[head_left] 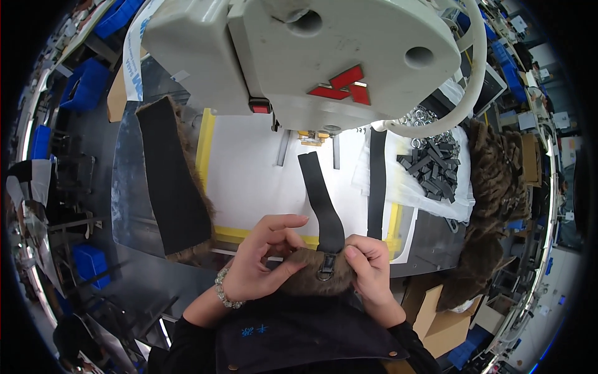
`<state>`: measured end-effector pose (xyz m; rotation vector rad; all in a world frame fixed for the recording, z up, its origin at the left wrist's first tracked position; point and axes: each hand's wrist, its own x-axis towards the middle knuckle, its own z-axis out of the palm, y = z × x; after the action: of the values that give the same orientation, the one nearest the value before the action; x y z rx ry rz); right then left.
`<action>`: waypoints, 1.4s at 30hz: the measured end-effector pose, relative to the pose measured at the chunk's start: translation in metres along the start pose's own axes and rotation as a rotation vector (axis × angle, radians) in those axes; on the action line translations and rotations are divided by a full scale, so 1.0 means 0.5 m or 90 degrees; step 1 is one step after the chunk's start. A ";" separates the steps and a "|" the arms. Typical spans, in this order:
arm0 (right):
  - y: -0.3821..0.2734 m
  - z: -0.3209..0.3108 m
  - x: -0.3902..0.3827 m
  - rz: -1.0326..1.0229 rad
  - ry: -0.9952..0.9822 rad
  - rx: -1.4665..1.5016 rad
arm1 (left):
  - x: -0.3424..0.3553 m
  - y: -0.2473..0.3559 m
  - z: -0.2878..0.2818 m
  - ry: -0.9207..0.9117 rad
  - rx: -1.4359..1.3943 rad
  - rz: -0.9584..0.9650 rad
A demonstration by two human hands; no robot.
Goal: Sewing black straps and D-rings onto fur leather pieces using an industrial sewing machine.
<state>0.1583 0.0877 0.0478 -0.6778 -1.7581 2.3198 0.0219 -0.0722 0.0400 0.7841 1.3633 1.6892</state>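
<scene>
A small brown fur piece point(311, 280) is held low in front of me, with a metal D-ring point(325, 273) on a black tab and a long black strap point(322, 206) running from it toward the sewing machine point(293, 56). My left hand point(261, 262) grips the fur piece's left side with the thumb, its index finger raised and curved. My right hand point(367, 268) pinches the right edge near the strap. Under the machine, metal fittings point(311, 138) sit over a white work surface point(243, 187) bordered with yellow tape.
At left lies a black-backed fur strip point(171, 187). Rightward are another black strap point(377, 181), a plastic bag point(408, 199) of black pieces point(430, 168) and rings, a pile of brown fur point(498, 187), and a cardboard box point(445, 330) low down. A white hose point(473, 75) curves beside the machine head.
</scene>
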 end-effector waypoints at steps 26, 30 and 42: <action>-0.003 0.007 -0.016 -0.008 0.018 0.025 | 0.026 0.007 0.005 -0.025 0.277 0.211; 0.007 -0.009 -0.021 -0.011 -0.010 0.018 | 0.024 0.005 0.003 -0.044 0.273 0.200; 0.017 -0.010 -0.031 -0.016 -0.023 -0.024 | 0.036 0.015 -0.004 -0.110 0.373 0.229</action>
<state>0.1757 0.0838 0.0430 -0.6193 -1.8197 2.3020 0.0101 -0.0580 0.0464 1.5479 1.6876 1.4323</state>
